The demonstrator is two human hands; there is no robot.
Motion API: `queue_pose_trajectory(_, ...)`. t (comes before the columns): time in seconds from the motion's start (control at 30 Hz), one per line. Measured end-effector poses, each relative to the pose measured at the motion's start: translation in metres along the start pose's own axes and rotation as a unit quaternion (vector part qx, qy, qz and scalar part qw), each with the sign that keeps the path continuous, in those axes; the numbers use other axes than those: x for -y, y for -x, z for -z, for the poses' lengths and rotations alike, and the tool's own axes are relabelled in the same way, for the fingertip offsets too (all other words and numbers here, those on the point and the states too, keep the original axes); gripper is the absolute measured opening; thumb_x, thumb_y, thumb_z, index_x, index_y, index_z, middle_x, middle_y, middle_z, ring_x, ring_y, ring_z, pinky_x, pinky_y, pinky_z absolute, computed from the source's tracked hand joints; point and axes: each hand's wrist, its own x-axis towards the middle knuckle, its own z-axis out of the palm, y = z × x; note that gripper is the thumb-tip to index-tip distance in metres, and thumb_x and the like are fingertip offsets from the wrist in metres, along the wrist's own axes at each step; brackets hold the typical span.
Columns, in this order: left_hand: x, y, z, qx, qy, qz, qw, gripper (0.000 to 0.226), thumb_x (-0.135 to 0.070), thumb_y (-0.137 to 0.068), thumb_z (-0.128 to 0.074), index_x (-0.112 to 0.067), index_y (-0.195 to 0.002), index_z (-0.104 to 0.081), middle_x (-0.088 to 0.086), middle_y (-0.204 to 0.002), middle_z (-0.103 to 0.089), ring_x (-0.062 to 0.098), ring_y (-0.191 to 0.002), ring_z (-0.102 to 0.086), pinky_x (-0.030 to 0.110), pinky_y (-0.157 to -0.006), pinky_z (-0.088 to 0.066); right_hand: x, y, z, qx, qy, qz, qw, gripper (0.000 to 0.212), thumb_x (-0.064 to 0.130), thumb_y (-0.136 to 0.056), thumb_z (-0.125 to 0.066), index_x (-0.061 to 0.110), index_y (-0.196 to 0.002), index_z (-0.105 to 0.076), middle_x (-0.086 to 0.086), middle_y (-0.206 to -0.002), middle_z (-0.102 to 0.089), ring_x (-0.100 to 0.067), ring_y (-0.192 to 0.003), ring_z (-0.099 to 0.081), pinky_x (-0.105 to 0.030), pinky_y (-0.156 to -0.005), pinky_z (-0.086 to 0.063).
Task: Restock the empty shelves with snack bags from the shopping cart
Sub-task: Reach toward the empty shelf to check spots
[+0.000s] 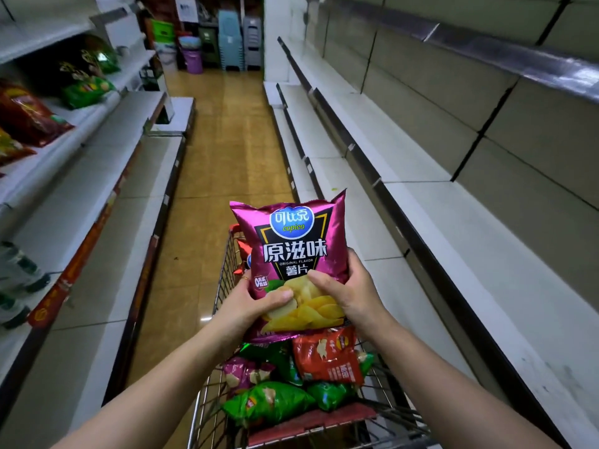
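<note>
Tan aisle floor (pixel 223 150) — stacked stools (pixel 230 40)

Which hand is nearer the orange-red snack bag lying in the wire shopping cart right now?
Right. The right hand grips the magenta foil chip bag just above the orange-red snack bag; the left hand holds that bag's other side, further left.

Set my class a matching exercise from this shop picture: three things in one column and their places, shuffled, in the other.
Things
1. big purple bag
2. orange bag
3. stack of blue stools

Places
a. at the far end of the aisle
b. gripped by the left hand and the right hand
c. lying in the cart

Pairs: 1-b, 2-c, 3-a
</note>
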Motion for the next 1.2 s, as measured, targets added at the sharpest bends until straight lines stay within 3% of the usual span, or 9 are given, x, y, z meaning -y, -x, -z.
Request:
queue_pose_trajectory(0.13, -0.011, 0.001, -0.017, 0.036, -0.045, -0.032, 0.998, 0.123, -0.058, -0.02, -0.09, -0.019, -0.128, -0.047, 0.006, -0.115, -0.069, 0.023, -0.104, -0.067, 0.036, -0.09, -0.053, 0.024, 0.018, 0.022, -0.068, -0.014, 0.032, 0.997, 0.049, 0.027, -0.066, -0.075, 0.027, -0.11, -0.053, 0.003, -0.105, -0.069, -0.01, -0.093, -0.068, -0.024, -0.073, -0.056)
queue_pose_trajectory(0.27, -0.026, 0.004, -0.045, 0.073, -0.094, -0.044, 0.992, 0.12, -0.068, -0.02, -0.085, -0.025, -0.127, -0.049, -0.003, -0.115, -0.068, 0.012, -0.104, -0.066, 0.031, -0.093, -0.05, 0.051, 0.043, 0.047, -0.132, -0.016, 0.065, 0.989, 0.051, 0.026, -0.065, -0.075, 0.026, -0.111, -0.054, 0.004, -0.104, -0.069, -0.01, -0.092, -0.069, -0.023, -0.071, -0.055)
queue_pose_trajectory(0.47, -0.057, 0.017, -0.11, 0.159, -0.059, -0.066, 0.983, 0.071, -0.025, -0.05, -0.091, -0.021, -0.112, -0.058, -0.003, -0.097, -0.075, 0.01, -0.087, -0.071, 0.017, -0.068, -0.054, 0.093, 0.097, 0.087, -0.227, -0.016, 0.119, 0.966, 0.045, 0.02, -0.064, -0.074, 0.023, -0.106, -0.057, 0.01, -0.091, -0.073, -0.007, -0.083, -0.069, -0.021, -0.066, -0.054)
queue_pose_trajectory(0.6, -0.082, 0.041, -0.169, 0.24, -0.057, -0.101, 0.964, 0.059, -0.017, -0.058, -0.086, -0.016, -0.11, -0.058, 0.001, -0.098, -0.074, 0.014, -0.086, -0.072, 0.017, -0.066, -0.054, 0.129, 0.157, 0.118, -0.294, -0.005, 0.16, 0.942, 0.044, 0.01, -0.066, -0.078, 0.021, -0.103, -0.056, 0.015, -0.084, -0.073, -0.001, -0.075, -0.068, -0.015, -0.06, -0.051)
queue_pose_trajectory(0.73, -0.097, 0.071, -0.236, 0.323, -0.052, -0.12, 0.937, 0.067, -0.025, -0.051, -0.081, -0.012, -0.113, -0.058, 0.004, -0.098, -0.074, 0.017, -0.088, -0.072, 0.021, -0.067, -0.055, 0.158, 0.231, 0.15, -0.382, 0.036, 0.187, 0.904, 0.049, 0.027, -0.062, -0.074, 0.02, -0.108, -0.057, 0.011, -0.089, -0.073, -0.004, -0.078, -0.069, -0.017, -0.062, -0.052)
queue_pose_trajectory(0.9, -0.105, 0.129, -0.315, 0.414, -0.071, -0.127, 0.898, 0.062, -0.026, -0.056, -0.08, -0.011, -0.113, -0.058, 0.004, -0.097, -0.075, 0.019, -0.086, -0.072, 0.02, -0.065, -0.055, 0.186, 0.328, 0.183, -0.455, 0.059, 0.202, 0.865, 0.053, 0.028, -0.062, -0.081, 0.022, -0.109, -0.056, 0.011, -0.092, -0.073, -0.006, -0.081, -0.069, -0.019, -0.063, -0.053)
queue_pose_trajectory(1.03, -0.107, 0.184, -0.367, 0.46, -0.088, -0.133, 0.873, 0.066, -0.033, -0.048, -0.08, -0.014, -0.109, -0.063, 0.006, -0.095, -0.075, 0.02, -0.084, -0.073, 0.02, -0.062, -0.055, 0.201, 0.403, 0.199, -0.516, 0.071, 0.188, 0.833, 0.056, 0.034, -0.062, -0.077, 0.019, -0.113, -0.057, 0.002, -0.1, -0.073, -0.014, -0.089, -0.07, -0.03, -0.074, -0.057)
queue_pose_trajectory(1.1, -0.106, 0.21, -0.392, 0.482, -0.093, -0.128, 0.862, 0.059, -0.031, -0.049, -0.082, -0.013, -0.103, -0.066, 0.007, -0.093, -0.075, 0.02, -0.081, -0.073, 0.021, -0.061, -0.055, 0.206, 0.441, 0.206, -0.537, 0.061, 0.185, 0.821, 0.061, 0.035, -0.062, -0.083, 0.016, -0.114, -0.057, 0.0, -0.101, -0.072, -0.013, -0.089, -0.07, -0.028, -0.073, -0.057)
queue_pose_trajectory(1.2, -0.106, 0.246, -0.427, 0.528, -0.124, -0.126, 0.831, 0.056, -0.037, -0.058, -0.084, -0.008, -0.104, -0.069, 0.009, -0.095, -0.075, 0.021, -0.085, -0.073, 0.023, -0.066, -0.056, 0.217, 0.491, 0.215, -0.578, 0.047, 0.166, 0.797, 0.066, 0.042, -0.059, -0.071, 0.013, -0.116, -0.055, -0.001, -0.102, -0.071, -0.01, -0.086, -0.07, -0.024, -0.068, -0.055)
